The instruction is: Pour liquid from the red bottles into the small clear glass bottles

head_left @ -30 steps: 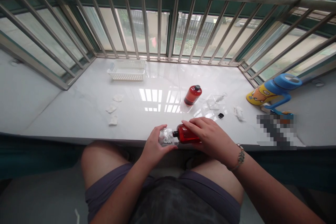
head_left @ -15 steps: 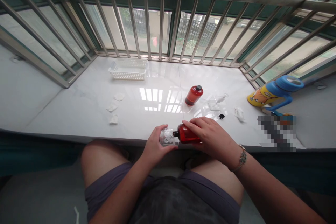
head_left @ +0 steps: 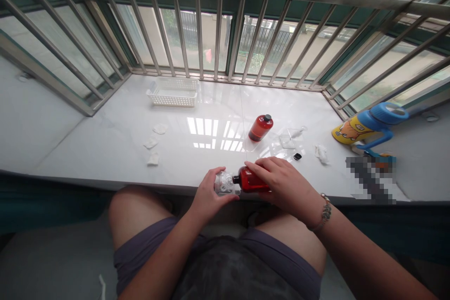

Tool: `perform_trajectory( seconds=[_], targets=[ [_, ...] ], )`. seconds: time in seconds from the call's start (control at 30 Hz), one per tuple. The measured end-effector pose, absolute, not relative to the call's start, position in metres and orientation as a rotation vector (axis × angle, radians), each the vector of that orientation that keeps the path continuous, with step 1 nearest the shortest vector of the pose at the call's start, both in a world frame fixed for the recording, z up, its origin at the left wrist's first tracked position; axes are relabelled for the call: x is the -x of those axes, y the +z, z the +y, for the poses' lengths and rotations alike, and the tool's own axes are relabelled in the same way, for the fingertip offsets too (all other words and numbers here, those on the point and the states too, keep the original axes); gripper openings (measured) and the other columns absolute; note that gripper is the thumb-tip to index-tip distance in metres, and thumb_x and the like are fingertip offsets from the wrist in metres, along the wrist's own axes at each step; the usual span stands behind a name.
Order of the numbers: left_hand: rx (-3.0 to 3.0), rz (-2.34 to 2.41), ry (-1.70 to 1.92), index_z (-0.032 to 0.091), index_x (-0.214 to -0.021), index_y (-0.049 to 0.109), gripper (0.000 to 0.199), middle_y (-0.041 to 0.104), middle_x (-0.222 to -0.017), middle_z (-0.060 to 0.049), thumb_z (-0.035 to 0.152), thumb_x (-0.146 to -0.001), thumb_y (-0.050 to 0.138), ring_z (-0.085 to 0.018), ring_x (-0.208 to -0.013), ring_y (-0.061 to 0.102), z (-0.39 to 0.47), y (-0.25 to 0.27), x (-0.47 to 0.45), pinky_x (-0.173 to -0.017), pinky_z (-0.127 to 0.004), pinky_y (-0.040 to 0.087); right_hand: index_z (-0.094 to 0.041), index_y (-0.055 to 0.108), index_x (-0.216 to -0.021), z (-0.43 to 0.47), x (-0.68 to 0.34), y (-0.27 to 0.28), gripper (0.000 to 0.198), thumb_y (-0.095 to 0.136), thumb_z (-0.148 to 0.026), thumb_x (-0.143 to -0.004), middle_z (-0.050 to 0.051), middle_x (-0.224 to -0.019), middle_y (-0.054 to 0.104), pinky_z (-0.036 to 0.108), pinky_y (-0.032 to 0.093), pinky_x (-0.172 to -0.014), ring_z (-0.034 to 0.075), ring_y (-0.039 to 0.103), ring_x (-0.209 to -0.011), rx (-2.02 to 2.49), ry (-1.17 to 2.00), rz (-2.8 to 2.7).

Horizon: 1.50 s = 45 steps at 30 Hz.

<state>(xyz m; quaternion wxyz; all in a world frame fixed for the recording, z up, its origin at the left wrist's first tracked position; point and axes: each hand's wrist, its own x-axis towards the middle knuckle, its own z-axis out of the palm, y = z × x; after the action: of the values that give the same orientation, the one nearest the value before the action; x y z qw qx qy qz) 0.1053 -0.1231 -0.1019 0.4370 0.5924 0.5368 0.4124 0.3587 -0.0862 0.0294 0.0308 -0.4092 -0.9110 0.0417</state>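
My left hand [head_left: 207, 194] is closed around a small clear container [head_left: 225, 182] at the counter's front edge. In my right hand [head_left: 281, 180] is a red bottle [head_left: 250, 179], tipped onto its side with its uncapped black neck pointing left. That neck meets the mouth of the clear container; whether they touch I cannot tell. Liquid inside the container is hard to make out. Behind my right hand stands a second red bottle [head_left: 260, 129] with its dark cap on. A loose black cap [head_left: 297, 156] lies on the counter to the right.
The white counter [head_left: 116, 150] holds a white perforated basket [head_left: 174, 98] at the back left and several white pads [head_left: 153, 159]. Right of the standing bottle are a clear square piece [head_left: 287, 139] and crumpled tissue [head_left: 321, 154]. A blue-and-yellow flask [head_left: 365, 124] stands at the right. Metal bars [head_left: 218, 33] close off the back.
Both hands keep the same hold on the bottle and the container. The liquid or bubbles in the container look slightly different; the view has shifted a little.
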Motion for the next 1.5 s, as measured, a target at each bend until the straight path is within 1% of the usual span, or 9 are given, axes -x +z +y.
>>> perform_trajectory(
  seconds=[0.43,0.7,1.07,1.3,1.5],
  targets=[
    [-1.442,1.333,1.027,0.031,-0.141,0.059,0.086,0.064,-0.146,-0.008,0.042,-0.067,0.101,-0.032,-0.134,0.065,-0.1241,-0.103,-0.1064,-0.114,-0.05,0.055,-0.023,0.052,-0.153,-0.0864,-0.3572,0.032,0.073,0.08,-0.019,-0.085,0.013,-0.127,0.07,0.051,0.054,-0.099,0.034,0.064,-0.115,1.262,0.11,-2.814],
    [-1.42,1.343,1.044,0.03,-0.14,0.061,0.086,0.066,-0.144,-0.009,0.04,-0.065,0.102,-0.032,-0.128,0.069,-0.1235,-0.1046,-0.1063,-0.11,-0.05,0.058,-0.024,0.053,-0.152,-0.0864,-0.3566,0.0326,0.073,0.08,-0.019,-0.085,0.013,-0.127,0.07,0.051,0.054,-0.099,0.034,0.064,-0.115,1.259,0.107,-2.803],
    [-1.389,1.341,1.032,0.031,-0.14,0.059,0.087,0.064,-0.145,-0.008,0.036,-0.064,0.102,-0.031,-0.129,0.068,-0.1237,-0.106,-0.107,-0.112,-0.051,0.057,-0.024,0.052,-0.153,-0.0862,-0.3555,0.0339,0.076,0.084,-0.022,-0.084,0.013,-0.125,0.07,0.05,0.053,-0.099,0.033,0.064,-0.114,1.269,0.108,-2.82],
    [-1.417,1.33,1.052,0.03,-0.14,0.059,0.088,0.065,-0.145,-0.009,0.042,-0.065,0.102,-0.032,-0.129,0.068,-0.1229,-0.1098,-0.107,-0.11,-0.051,0.058,-0.024,0.053,-0.152,-0.0855,-0.3556,0.0338,0.074,0.084,-0.023,-0.084,0.012,-0.124,0.07,0.049,0.054,-0.096,0.033,0.064,-0.111,1.252,0.077,-2.818],
    [-1.414,1.331,1.052,0.03,-0.14,0.059,0.087,0.065,-0.145,-0.009,0.04,-0.065,0.102,-0.032,-0.128,0.069,-0.1221,-0.1099,-0.1067,-0.11,-0.051,0.058,-0.024,0.051,-0.153,-0.0848,-0.3553,0.0334,0.074,0.083,-0.024,-0.086,0.012,-0.125,0.07,0.049,0.053,-0.098,0.033,0.064,-0.113,1.272,0.088,-2.833]
  ],
)
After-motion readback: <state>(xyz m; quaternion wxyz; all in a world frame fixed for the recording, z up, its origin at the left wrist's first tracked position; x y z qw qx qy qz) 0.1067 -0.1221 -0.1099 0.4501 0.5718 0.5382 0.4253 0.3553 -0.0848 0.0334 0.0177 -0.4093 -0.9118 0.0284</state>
